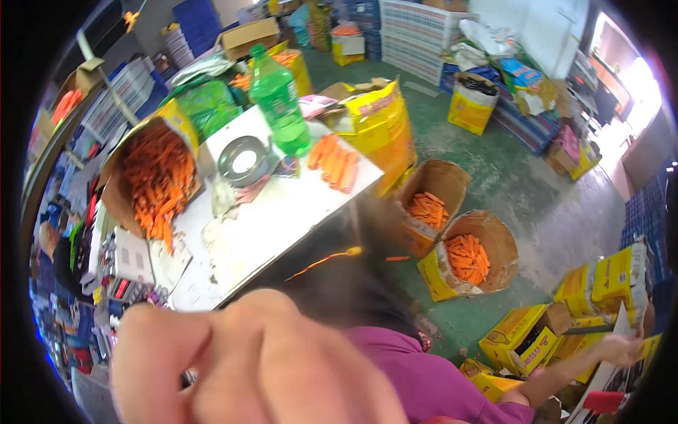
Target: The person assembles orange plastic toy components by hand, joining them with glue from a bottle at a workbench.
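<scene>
A blurred, bent left hand (261, 360) is filling the lower left of the frame, its grip impossible to tell; the right hand (620, 349) is showing just below a yellow box (621, 277), lower right, its hold also unclear.

Red lettering marks the yellow bag (385, 131) beside the table (282, 230) and the tipped yellow carton (519, 340); the green bottle (280, 102) bears a label. No wording reads clearly.
</scene>
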{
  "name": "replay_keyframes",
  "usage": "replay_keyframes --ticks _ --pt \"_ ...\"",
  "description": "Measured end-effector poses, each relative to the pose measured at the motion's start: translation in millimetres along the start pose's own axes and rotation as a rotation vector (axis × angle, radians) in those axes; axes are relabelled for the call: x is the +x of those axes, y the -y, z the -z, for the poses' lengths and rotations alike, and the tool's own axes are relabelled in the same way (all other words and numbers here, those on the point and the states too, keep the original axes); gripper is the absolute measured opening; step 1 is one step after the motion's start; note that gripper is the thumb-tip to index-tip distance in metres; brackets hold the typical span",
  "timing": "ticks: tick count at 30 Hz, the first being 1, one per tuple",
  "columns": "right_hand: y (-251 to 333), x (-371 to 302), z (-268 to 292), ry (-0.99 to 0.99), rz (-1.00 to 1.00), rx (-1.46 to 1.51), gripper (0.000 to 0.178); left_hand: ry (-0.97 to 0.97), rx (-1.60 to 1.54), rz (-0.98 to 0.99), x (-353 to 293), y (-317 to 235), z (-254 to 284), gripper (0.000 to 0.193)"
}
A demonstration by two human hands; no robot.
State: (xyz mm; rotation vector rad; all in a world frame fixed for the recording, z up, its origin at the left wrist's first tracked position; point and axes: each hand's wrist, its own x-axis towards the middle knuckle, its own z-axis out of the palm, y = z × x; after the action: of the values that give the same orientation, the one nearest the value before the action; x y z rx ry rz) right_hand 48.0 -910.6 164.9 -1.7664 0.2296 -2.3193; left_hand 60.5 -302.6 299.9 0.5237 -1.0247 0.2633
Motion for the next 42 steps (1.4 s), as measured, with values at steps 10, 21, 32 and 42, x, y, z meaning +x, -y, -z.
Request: replay_keyframes --ticks 10,21,32,42 --pt "547.7 -58.7 -124.0 0.592 -1.313 2.302 0.017 -0.472 0.138 0.196 3.7 -107.4 1.4 0.009" --pt "677.4 -51.4 -117.0 1.239 -1.886 2.214 0.018 -0.811 0.351 -0.223 3.8 -169.0 33.4 0.006" --pt "702.5 -86.5 -140.4 1.569 -2.106 2.723 0.016 -0.835 0.476 -0.626 23.1 -156.3 85.5 0.006" --pt "714.5 -43.6 -91.4 1.337 -2.325 1.958 0.013 -0.989 0.597 -0.697 14.3 -150.8 71.2 0.015"
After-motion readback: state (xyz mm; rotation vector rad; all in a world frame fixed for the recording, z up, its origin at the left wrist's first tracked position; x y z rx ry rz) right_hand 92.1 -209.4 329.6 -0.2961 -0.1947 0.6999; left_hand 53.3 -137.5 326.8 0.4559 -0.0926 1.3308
